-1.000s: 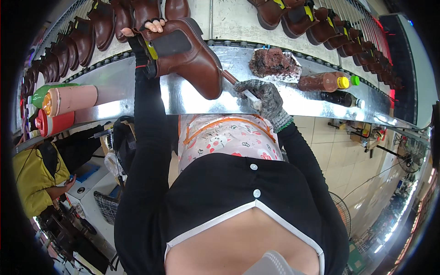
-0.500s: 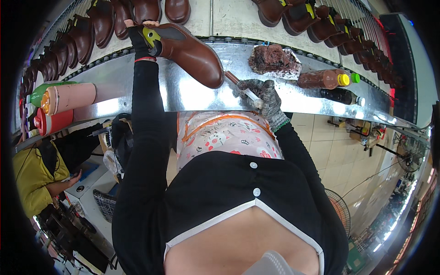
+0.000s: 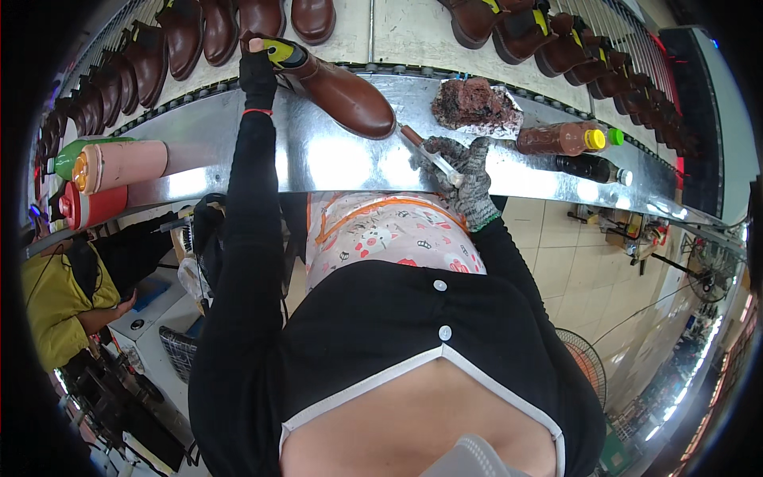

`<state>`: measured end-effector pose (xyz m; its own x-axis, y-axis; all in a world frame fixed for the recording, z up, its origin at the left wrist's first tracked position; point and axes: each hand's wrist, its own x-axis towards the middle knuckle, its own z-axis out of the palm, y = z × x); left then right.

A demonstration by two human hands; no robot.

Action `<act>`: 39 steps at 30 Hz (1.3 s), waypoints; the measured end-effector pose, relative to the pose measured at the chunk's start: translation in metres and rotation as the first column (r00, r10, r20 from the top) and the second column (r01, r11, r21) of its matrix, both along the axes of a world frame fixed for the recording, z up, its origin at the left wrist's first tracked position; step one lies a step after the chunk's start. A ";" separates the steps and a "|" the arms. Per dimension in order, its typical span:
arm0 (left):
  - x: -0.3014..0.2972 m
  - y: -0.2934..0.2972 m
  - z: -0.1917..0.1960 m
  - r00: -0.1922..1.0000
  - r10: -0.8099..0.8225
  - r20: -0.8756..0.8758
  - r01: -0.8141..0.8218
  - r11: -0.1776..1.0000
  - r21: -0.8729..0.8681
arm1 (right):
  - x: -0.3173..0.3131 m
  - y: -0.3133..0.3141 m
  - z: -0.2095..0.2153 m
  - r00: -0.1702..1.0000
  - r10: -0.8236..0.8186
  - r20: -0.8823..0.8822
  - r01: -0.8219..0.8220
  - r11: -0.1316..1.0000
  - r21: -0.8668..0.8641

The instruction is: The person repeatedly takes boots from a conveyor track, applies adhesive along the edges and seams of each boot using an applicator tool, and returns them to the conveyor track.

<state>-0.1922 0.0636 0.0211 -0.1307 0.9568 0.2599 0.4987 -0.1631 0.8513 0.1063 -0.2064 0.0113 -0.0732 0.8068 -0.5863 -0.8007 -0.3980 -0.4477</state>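
Observation:
Over the metal ledge, my left hand (image 3: 258,78), in a black fingerless glove, grips a brown leather ankle boot (image 3: 343,97) by its upper opening, where a yellow-green tab shows. The boot lies on a slant with its toe toward my right hand (image 3: 469,176). That hand wears a grey knitted glove and is closed around a slim syringe (image 3: 439,164), clear at the near end and brown at the far end. Its thin tip points at the boot's toe; whether they touch I cannot tell.
A dark red-brown crumpled sponge-like lump (image 3: 477,105) sits on foil. Right of it lie a brown-filled bottle (image 3: 556,138) and a dark bottle (image 3: 590,168). Rows of brown boots (image 3: 143,67) stand on the conveyor (image 3: 397,36). A pink tumbler (image 3: 127,165) lies left; a person in yellow (image 3: 67,306) is beyond.
The boot and my left hand have shifted slightly away from me, lifting the toe farther from the ledge's near edge. My right hand with the syringe has moved a little to the right.

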 end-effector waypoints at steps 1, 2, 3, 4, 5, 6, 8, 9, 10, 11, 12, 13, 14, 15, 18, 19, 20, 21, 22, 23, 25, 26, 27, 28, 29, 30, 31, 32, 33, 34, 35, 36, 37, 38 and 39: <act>-0.002 -0.002 0.002 1.000 0.002 0.000 -0.002 1.000 0.003 | 0.002 -0.001 0.000 0.998 0.054 -0.017 -0.053 0.997 0.060; -0.005 -0.007 0.004 0.998 0.013 -0.059 -0.013 1.000 0.004 | 0.003 -0.001 -0.001 0.998 0.056 -0.016 -0.055 0.997 0.063; -0.004 -0.010 0.010 0.993 0.021 -0.117 -0.020 1.000 0.005 | 0.003 0.000 0.006 0.999 0.038 0.037 -0.039 0.998 0.041; -0.026 -0.002 0.003 0.976 0.005 -0.219 -0.008 1.000 -0.012 | 0.002 0.002 0.016 0.996 0.034 0.085 -0.036 0.999 0.021; -0.042 -0.002 -0.008 0.974 0.020 -0.224 -0.022 1.000 -0.009 | -0.001 0.006 0.027 0.996 0.048 0.079 -0.050 0.998 0.024; -0.035 -0.003 -0.005 0.970 -0.002 -0.242 0.009 0.999 0.031 | -0.005 0.011 0.039 0.984 -0.052 0.169 0.058 0.998 -0.031; -0.016 -0.009 0.009 0.979 -0.063 -0.196 0.078 0.995 0.069 | -0.002 0.013 0.044 0.950 -0.162 0.268 0.189 0.979 -0.078; -0.019 -0.021 0.021 0.978 -0.044 -0.202 0.060 0.995 0.075 | 0.003 0.014 0.042 0.959 -0.096 0.266 0.114 0.992 -0.054; -0.015 -0.027 0.025 0.975 -0.073 -0.210 0.096 0.990 0.101 | 0.010 0.014 0.037 0.960 -0.048 0.275 0.060 0.998 -0.036; -0.014 -0.032 0.028 0.970 -0.102 -0.219 0.132 0.983 0.127 | 0.013 0.015 0.033 0.959 0.000 0.284 0.006 1.000 -0.018; -0.016 -0.038 0.032 0.967 -0.099 -0.234 0.132 0.983 0.126 | 0.009 0.017 0.029 0.947 -0.048 0.318 0.049 0.999 0.003; -0.012 -0.046 0.040 0.967 -0.101 -0.234 0.132 0.983 0.125 | 0.011 0.019 0.024 0.947 -0.048 0.319 0.050 0.999 0.003; -0.006 -0.056 0.048 0.958 -0.092 -0.273 0.123 0.987 0.101 | 0.014 0.020 0.020 0.946 -0.032 0.322 0.012 0.998 0.064; -0.001 -0.068 0.057 0.946 -0.076 -0.314 0.105 0.991 0.078 | 0.015 0.022 0.018 0.946 -0.008 0.324 -0.035 0.991 0.126; 0.015 -0.099 0.071 0.941 -0.013 -0.338 0.035 0.998 0.059 | 0.007 0.030 0.016 0.900 -0.054 0.433 -0.014 0.988 0.153; 0.021 -0.108 0.077 0.920 0.024 -0.391 -0.007 0.999 0.045 | 0.007 0.032 0.013 0.862 -0.038 0.505 -0.061 0.982 0.178; 0.027 -0.116 0.082 0.920 0.022 -0.391 -0.006 0.999 0.042 | 0.009 0.033 0.013 0.862 -0.037 0.506 -0.060 0.983 0.175; 0.031 -0.125 0.087 0.920 -0.008 -0.391 0.019 1.000 0.024 | 0.010 0.034 0.014 0.834 -0.006 0.551 -0.104 0.980 0.168; 0.036 -0.132 0.092 0.920 -0.043 -0.390 0.050 0.999 0.006 | 0.011 0.034 0.014 0.803 0.020 0.596 -0.142 0.977 0.158; 0.042 -0.139 0.098 0.919 -0.047 -0.391 0.052 0.999 0.003 | 0.011 0.034 0.015 0.804 0.020 0.594 -0.140 0.978 0.156; 0.048 -0.150 0.110 0.945 -0.101 -0.312 0.031 0.975 -0.219 | 0.009 0.034 0.017 0.582 0.027 0.812 -0.262 0.952 0.156; 0.046 -0.154 0.106 0.951 -0.125 -0.282 0.065 0.975 -0.212 | 0.009 0.034 0.019 0.584 0.030 0.811 -0.263 0.953 0.154; 0.043 -0.158 0.102 0.951 -0.126 -0.284 0.065 0.975 -0.215 | 0.009 0.034 0.022 0.637 0.041 0.770 -0.291 0.937 0.191; 0.040 -0.162 0.098 0.974 -0.135 -0.180 0.069 0.942 -0.329 | 0.009 0.035 0.024 0.686 0.054 0.726 -0.316 0.920 0.230; 0.038 -0.166 0.097 0.989 -0.130 -0.075 0.084 0.895 -0.437 | 0.008 0.035 0.028 0.688 0.056 0.724 -0.315 0.921 0.228; 0.040 -0.170 0.102 0.986 -0.164 -0.040 0.127 0.875 -0.468 | 0.005 0.034 0.031 0.667 0.028 0.744 -0.319 0.914 0.252; 0.044 -0.175 0.104 0.985 -0.168 -0.042 0.129 0.872 -0.473 | 0.003 0.034 0.034 0.646 -0.001 0.764 -0.323 0.906 0.274; 0.048 -0.180 0.106 0.988 -0.114 0.100 0.150 0.834 -0.530 | 0.000 0.034 0.035 0.660 -0.044 0.750 -0.315 0.890 0.329; 0.050 -0.184 0.109 0.971 -0.045 0.234 0.177 0.795 -0.581 | -0.001 0.034 0.037 0.663 -0.043 0.747 -0.311 0.892 0.327; 0.046 -0.189 0.106 0.964 -0.048 0.261 0.205 0.760 -0.617 | -0.002 0.033 0.039 0.559 -0.024 0.829 -0.385 0.878 0.285; 0.046 -0.194 0.106 0.965 -0.050 0.258 0.205 0.757 -0.621 | -0.003 0.033 0.039 0.443 -0.010 0.896 -0.452 0.861 0.233; 0.047 -0.200 0.106 0.948 -0.008 0.318 0.226 0.721 -0.655 | -0.004 0.032 0.036 0.498 -0.069 0.864 -0.451 0.831 0.326; 0.048 -0.204 0.105 0.927 0.037 0.374 0.249 0.683 -0.686 | -0.005 0.030 0.035 0.500 -0.067 0.864 -0.449 0.833 0.324; 0.044 -0.208 0.095 0.903 0.041 0.428 0.296 0.662 -0.689 | -0.006 0.027 0.035 0.598 0.007 0.801 -0.425 0.851 0.310; 0.045 -0.210 0.095 0.904 0.044 0.426 0.293 0.660 -0.691 | -0.008 0.025 0.038 0.688 0.079 0.722 -0.406 0.866 0.292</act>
<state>-0.1473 -0.1464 0.1163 0.0814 0.8207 -0.5655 0.1376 0.5527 0.8219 0.0983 -0.1811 0.0488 -0.0247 0.9824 -0.1852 -0.1197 -0.1868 -0.9751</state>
